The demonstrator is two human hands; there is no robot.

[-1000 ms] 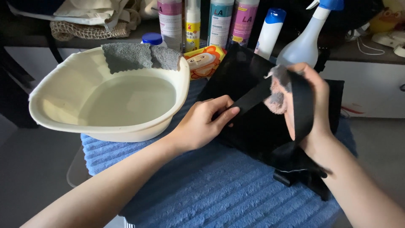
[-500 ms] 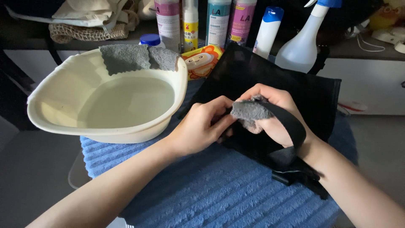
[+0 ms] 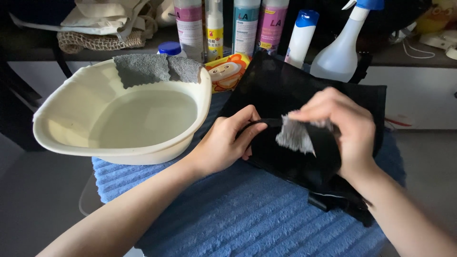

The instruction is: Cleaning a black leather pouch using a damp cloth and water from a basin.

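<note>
A black fabric bag (image 3: 304, 90) lies on a blue ribbed towel (image 3: 247, 214). My left hand (image 3: 226, 143) pinches the bag's black strap (image 3: 266, 124) near its end and holds it taut. My right hand (image 3: 345, 126) grips a small grey cloth (image 3: 295, 135) and presses it against the strap, which loops over and around that hand's fingers. Part of the cloth is hidden inside the right hand.
A cream basin (image 3: 62, 143) holding water stands at the left, with a grey cloth (image 3: 143, 69) draped over its far rim. Behind stand several bottles (image 3: 245, 26), a spray bottle (image 3: 340, 52) and an orange packet (image 3: 226, 71). A white cabinet (image 3: 419, 95) is at the right.
My right hand has come down from a raised position and moved the grey cloth along the strap, while my left hand keeps its hold on the strap.
</note>
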